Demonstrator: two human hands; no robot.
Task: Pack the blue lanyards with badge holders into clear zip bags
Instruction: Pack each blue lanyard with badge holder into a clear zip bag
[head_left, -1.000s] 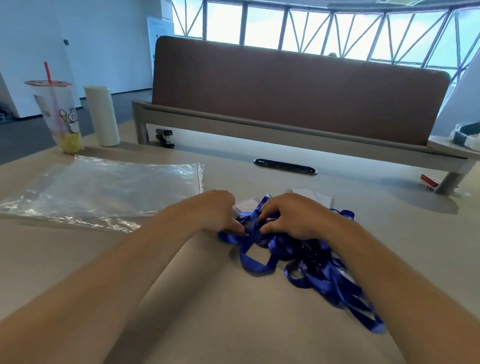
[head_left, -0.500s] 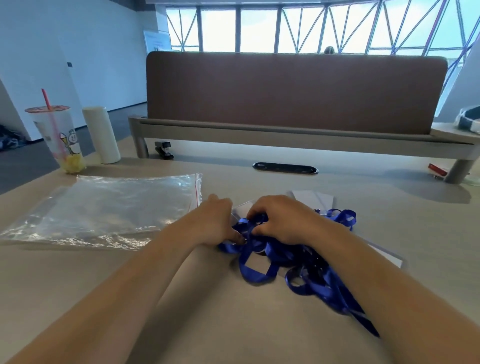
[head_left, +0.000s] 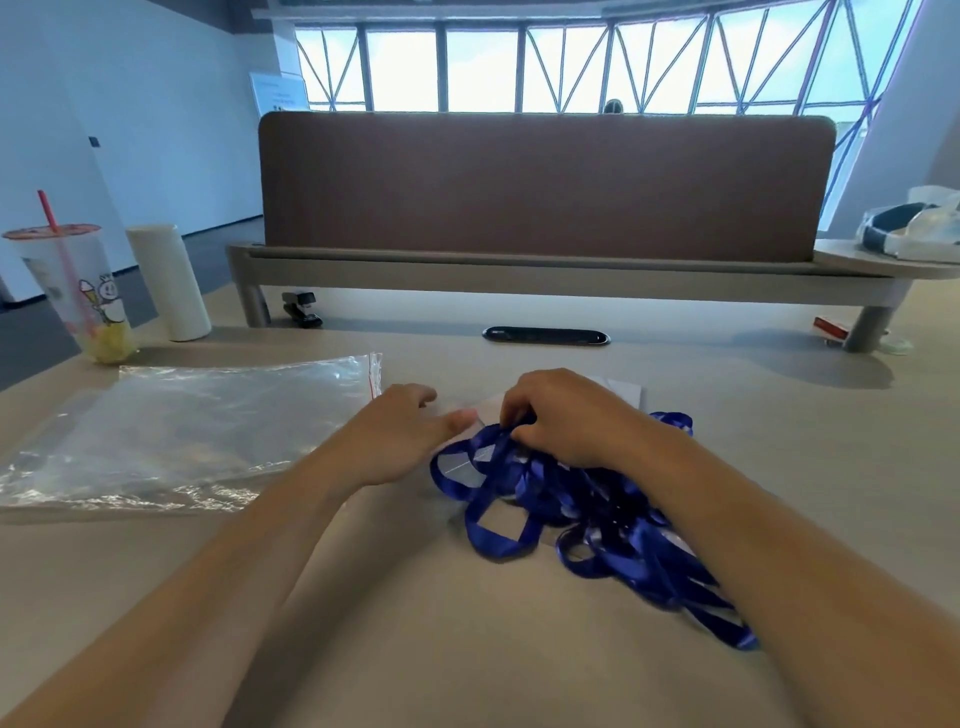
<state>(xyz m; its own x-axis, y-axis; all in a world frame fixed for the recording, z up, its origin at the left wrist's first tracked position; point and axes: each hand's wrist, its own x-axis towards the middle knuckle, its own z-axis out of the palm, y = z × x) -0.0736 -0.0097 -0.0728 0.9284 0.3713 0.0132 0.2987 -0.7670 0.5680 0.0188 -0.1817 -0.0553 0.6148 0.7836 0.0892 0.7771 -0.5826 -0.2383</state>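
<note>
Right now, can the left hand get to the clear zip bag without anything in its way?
Probably yes. The left hand lies open beside the zip bag, nothing between them; the right hand grips the lanyards.

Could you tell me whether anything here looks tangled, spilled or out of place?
The blue lanyards lie in one tangled heap, gripped by the right hand; the clear zip bags lie flat. Nothing looks spilled.
</note>
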